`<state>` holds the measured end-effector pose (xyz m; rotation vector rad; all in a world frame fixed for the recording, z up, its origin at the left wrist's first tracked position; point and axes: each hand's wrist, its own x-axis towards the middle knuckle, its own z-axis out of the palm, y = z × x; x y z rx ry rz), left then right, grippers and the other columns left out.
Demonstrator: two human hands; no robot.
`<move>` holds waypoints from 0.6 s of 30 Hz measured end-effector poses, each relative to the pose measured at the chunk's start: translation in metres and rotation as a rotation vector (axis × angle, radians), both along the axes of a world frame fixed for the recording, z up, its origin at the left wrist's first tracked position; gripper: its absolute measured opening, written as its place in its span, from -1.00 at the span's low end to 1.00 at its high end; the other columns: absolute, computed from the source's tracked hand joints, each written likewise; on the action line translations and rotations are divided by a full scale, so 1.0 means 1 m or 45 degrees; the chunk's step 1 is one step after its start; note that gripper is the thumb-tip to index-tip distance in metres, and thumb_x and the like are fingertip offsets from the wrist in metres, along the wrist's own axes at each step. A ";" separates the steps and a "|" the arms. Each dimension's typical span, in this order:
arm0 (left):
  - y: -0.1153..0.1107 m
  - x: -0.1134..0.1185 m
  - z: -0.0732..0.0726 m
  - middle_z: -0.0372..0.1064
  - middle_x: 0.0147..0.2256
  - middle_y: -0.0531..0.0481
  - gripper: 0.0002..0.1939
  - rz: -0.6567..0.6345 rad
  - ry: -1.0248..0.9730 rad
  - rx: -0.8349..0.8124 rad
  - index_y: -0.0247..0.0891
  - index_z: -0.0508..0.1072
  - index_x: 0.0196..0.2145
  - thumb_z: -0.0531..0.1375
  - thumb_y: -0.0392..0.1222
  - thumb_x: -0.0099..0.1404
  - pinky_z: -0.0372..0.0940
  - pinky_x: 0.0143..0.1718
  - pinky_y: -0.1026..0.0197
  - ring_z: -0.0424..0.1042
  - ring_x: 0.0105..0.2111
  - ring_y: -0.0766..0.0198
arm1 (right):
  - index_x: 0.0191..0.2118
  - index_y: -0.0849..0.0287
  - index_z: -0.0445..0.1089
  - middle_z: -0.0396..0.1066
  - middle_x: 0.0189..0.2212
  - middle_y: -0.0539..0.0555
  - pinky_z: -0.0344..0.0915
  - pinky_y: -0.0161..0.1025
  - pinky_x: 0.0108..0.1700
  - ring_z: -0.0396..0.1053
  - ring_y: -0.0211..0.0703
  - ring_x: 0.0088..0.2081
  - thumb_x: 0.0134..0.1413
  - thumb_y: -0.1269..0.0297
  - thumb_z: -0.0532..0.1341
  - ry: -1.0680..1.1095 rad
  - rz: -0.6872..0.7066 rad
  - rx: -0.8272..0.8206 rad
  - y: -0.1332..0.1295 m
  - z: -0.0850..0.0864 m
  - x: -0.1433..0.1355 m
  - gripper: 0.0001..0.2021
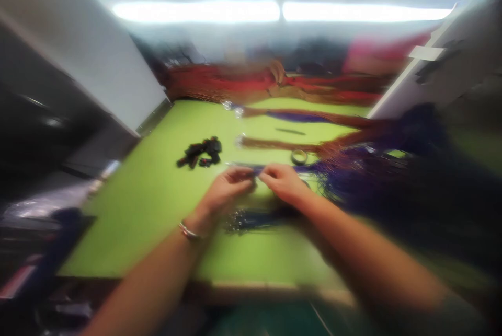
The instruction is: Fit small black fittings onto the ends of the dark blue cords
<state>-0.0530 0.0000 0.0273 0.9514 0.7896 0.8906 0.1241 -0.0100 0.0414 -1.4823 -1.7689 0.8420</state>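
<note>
A silvery, reddish-tinted bracelet [189, 230] circles the left wrist [199, 219]; forearms bare.

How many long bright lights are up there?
2. The left light and the right light shine almost end to end, beyond the green table, near the picture's top. Any outside the picture can't be counted.

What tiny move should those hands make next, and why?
I'd suggest easing the right hand slightly toward the left hand: their fingertips face each other across a narrow gap near the purple wires, so little travel seems needed. Whatever they may pinch is too blurred to tell.
</note>
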 end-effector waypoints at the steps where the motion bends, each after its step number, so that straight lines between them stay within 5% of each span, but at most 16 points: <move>1: 0.000 0.000 0.001 0.48 -0.32 -0.05 -0.69 -0.009 -0.010 -0.017 -0.31 0.49 -0.26 0.36 -0.32 -0.02 0.37 -0.23 0.18 0.46 -0.35 0.28 | -0.53 0.24 0.36 0.33 -0.57 -0.03 0.14 -0.36 -0.35 0.22 -0.33 -0.47 -0.01 0.30 0.14 -0.003 -0.002 0.010 0.000 0.000 0.000 -0.83; 9: 0.001 0.000 0.009 0.49 -0.34 -0.04 -0.69 0.007 -0.057 -0.079 -0.32 0.50 -0.30 0.39 -0.34 -0.07 0.36 -0.26 0.24 0.47 -0.38 0.31 | -0.52 0.23 0.36 0.37 -0.55 -0.02 0.14 -0.35 -0.34 0.24 -0.32 -0.47 0.00 0.32 0.15 -0.039 -0.028 0.106 -0.002 -0.001 0.000 -0.85; 18: 0.000 0.000 0.002 0.49 -0.35 -0.05 -0.65 -0.010 0.029 -0.084 -0.32 0.48 -0.25 0.38 -0.34 -0.06 0.37 -0.28 0.22 0.47 -0.39 0.29 | -0.51 0.21 0.36 0.37 -0.55 -0.03 0.10 -0.37 -0.38 0.22 -0.33 -0.48 0.01 0.34 0.14 -0.089 0.046 0.124 -0.006 0.000 -0.003 -0.86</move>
